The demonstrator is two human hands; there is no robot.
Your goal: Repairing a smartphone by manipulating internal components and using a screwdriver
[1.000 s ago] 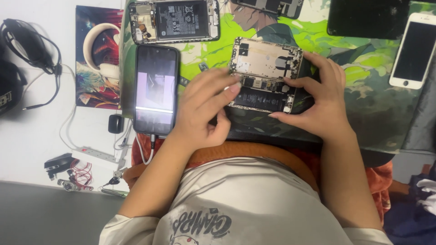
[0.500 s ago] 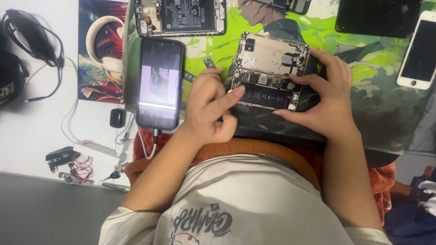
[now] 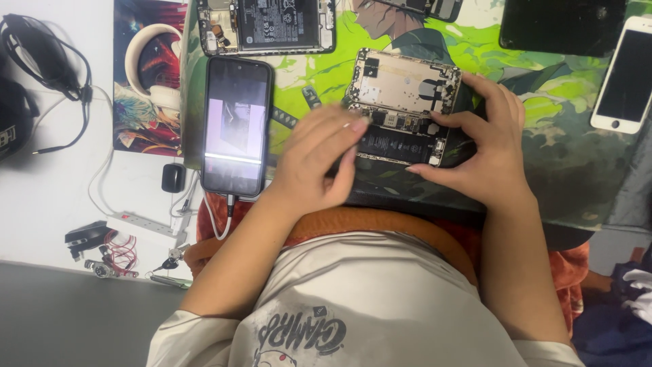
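In the head view, an opened phone (image 3: 401, 109), its back removed so that board and black battery are exposed, lies on the illustrated mat (image 3: 543, 136) on the table (image 3: 54, 204), at about 12 o'clock from the person's chest. It is steadied at its 3 o'clock edge by the right hand (image 3: 485, 153), whose fingers are spread, thumb along the lower edge and forefinger across the right side. The left hand (image 3: 319, 166) is brought in from 8 o'clock with fingers curled together and fingertips touching the phone's lower left corner; whether a small tool is pinched there cannot be told.

As a judgement, the work is best done with the chassis kept pinned flat and only light, controlled pressure applied near the battery, so that nothing is bent or pierced.

Counted: one lit phone (image 3: 236, 126) at 9 o'clock, one second opened phone (image 3: 268, 26) at 11 o'clock, one white phone (image 3: 623, 75) at 2 o'clock, one dark slab (image 3: 560, 26) at 1 o'clock, one black headset (image 3: 41, 54).
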